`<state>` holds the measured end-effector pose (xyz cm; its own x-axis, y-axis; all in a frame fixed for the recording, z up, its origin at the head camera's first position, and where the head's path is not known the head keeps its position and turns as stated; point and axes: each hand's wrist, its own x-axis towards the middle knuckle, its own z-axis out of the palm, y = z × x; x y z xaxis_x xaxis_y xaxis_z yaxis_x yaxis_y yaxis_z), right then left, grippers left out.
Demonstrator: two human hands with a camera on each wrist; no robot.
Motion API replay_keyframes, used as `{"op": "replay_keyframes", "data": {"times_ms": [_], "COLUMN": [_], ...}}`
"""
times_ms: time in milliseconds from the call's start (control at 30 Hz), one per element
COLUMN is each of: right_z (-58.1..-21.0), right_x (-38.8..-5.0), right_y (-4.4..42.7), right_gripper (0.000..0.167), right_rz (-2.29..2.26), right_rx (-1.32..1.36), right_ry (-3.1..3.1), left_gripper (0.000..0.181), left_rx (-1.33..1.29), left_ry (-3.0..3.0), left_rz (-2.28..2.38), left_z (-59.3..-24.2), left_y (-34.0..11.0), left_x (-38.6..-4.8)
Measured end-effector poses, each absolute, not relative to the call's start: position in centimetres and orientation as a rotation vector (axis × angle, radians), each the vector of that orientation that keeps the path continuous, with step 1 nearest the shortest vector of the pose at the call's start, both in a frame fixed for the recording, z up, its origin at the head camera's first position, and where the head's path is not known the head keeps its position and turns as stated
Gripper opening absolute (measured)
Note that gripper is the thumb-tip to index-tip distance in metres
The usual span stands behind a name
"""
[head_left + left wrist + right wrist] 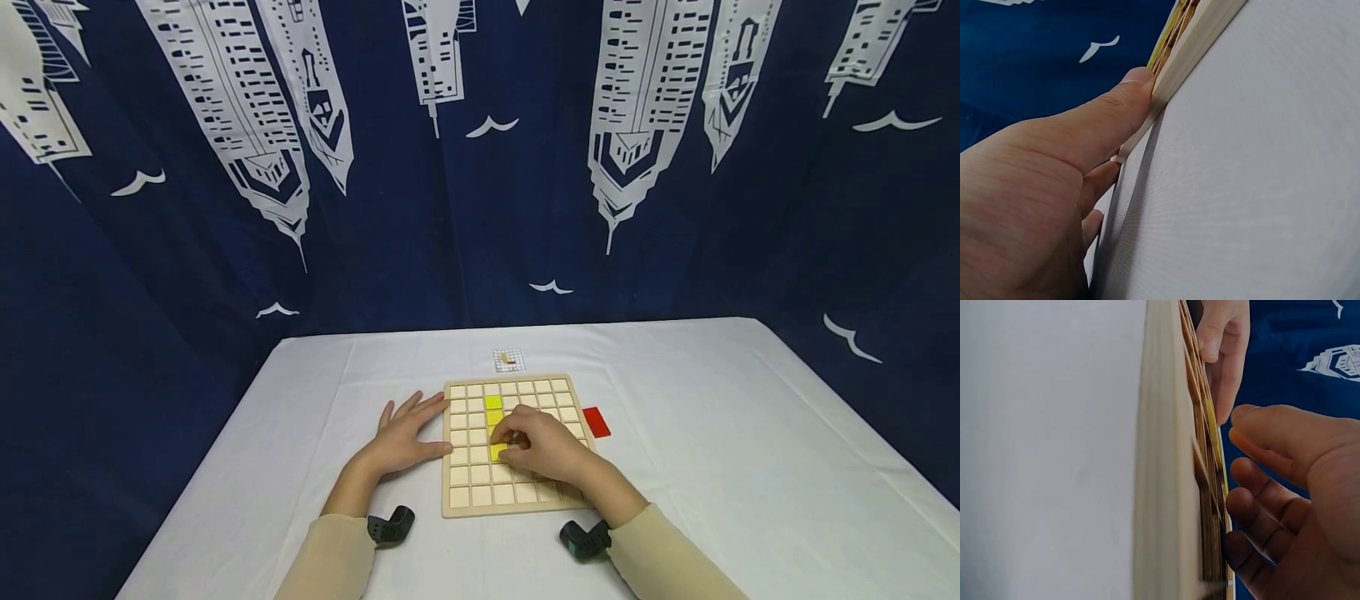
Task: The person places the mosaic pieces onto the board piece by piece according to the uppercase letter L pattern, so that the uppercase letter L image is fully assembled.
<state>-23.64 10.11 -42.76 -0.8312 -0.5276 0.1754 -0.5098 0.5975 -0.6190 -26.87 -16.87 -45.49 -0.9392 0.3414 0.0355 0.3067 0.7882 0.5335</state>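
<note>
A wooden grid board [519,508] lies on the white table, with yellow squares [493,402] in one column. My left hand [403,440] rests at its left side, fingers spread; in the left wrist view the thumb of this hand [1054,162] touches the board's edge [1194,56]. Over the board, my right hand [543,446] has bent fingers, thumb and index fingertips by the lowest visible yellow square [497,452]. In the right wrist view, no piece shows between the fingers of my right hand [1297,462]; they partly hide the board [1161,450].
A red piece [597,422] lies on the table just right of the board. Behind the board is a small card [509,360] with a printed grid and coloured marks. A dark blue patterned cloth [465,208] hangs behind the white-covered table [712,433].
</note>
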Motion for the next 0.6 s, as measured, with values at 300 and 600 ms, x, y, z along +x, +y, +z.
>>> {"op": "replay_keyframes", "data": {"times_ms": [300, 600], "right_z": [-42.3, -42.2], "right_x": [-23.7, -24.2], "right_y": [11.9, 14.0], "right_gripper": [0.014, 0.016], "right_rz": [-1.158, -1.197], "right_rx": [-0.863, -0.711], "right_ry": [2.803, 2.992], "left_gripper": [0.078, 0.078], "left_rx": [0.526, 0.527], "left_ry": [2.913, 2.907], "left_rz": [0.855, 0.854], "left_z": [-45.4, -45.3], "left_y": [-16.8, -16.8], "left_x": [-26.8, -26.7]}}
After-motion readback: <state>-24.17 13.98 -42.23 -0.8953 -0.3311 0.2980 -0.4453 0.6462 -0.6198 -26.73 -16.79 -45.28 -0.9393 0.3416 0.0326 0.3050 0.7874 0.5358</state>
